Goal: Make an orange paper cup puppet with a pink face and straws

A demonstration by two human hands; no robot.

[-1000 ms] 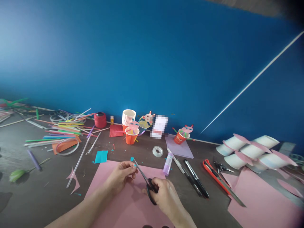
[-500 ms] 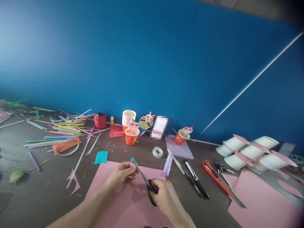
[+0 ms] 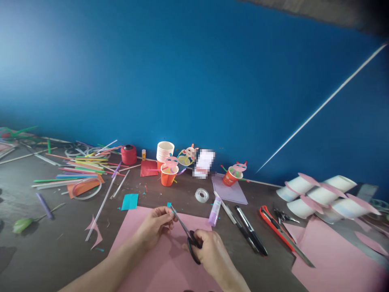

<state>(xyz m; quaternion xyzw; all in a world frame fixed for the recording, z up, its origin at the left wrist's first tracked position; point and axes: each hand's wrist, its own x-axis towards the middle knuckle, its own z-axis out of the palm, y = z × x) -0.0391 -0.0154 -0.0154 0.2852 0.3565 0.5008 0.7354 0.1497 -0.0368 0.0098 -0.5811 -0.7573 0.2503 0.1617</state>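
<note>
My left hand (image 3: 158,224) is closed in a pinch on a small piece of blue paper, mostly hidden by the fingertips. A blue scrap (image 3: 169,205) shows just beyond those fingers. In my right hand (image 3: 209,247) are scissors (image 3: 186,230) with black handles, their blades pointing up and left to the left fingertips. Both hands are over a large pink paper sheet (image 3: 139,259). A square of blue paper (image 3: 129,201) lies at the sheet's upper left corner.
Paper-cup figures (image 3: 169,175) stand along the wall. To the right are a tape roll (image 3: 201,195), a purple glue stick (image 3: 214,211), pens (image 3: 251,229) and an orange utility knife (image 3: 279,229). Colourful straws (image 3: 82,164) are spread at the left; white rolls (image 3: 323,194) are at the far right.
Hardly anything differs. Both hands and the scissors keep their places, while the view shifts very slightly.
</note>
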